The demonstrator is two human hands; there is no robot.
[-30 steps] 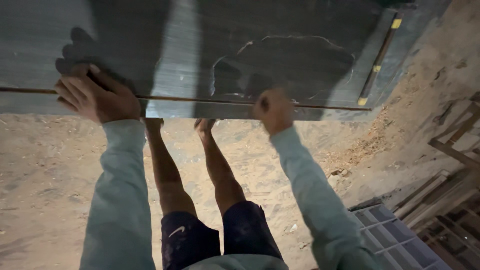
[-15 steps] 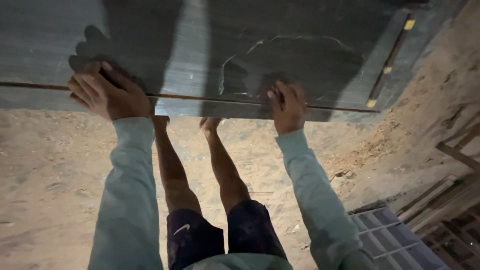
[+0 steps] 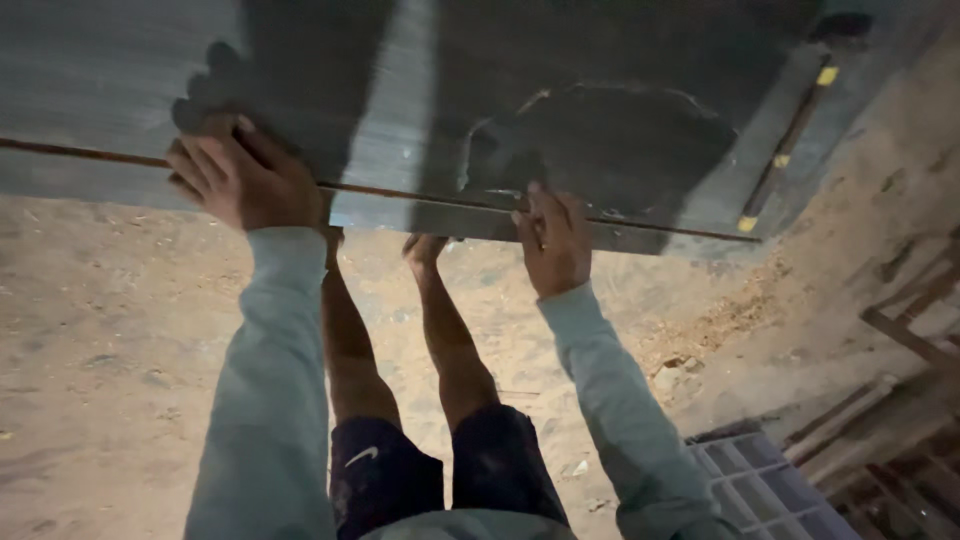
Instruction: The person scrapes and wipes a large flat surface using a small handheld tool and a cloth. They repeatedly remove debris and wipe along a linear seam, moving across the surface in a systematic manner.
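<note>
Above a sandy dirt floor (image 3: 120,400), a large grey stone slab (image 3: 560,110) is gripped at its near edge, the left hand (image 3: 245,180) and right hand (image 3: 555,240) curled closed over it. Likely heavy, rigid and chip-prone, it is best held wide.

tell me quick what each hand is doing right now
Left hand: curled over the near edge of the grey slab, gripping it.
Right hand: fingers on the same edge, gripping it.
</note>
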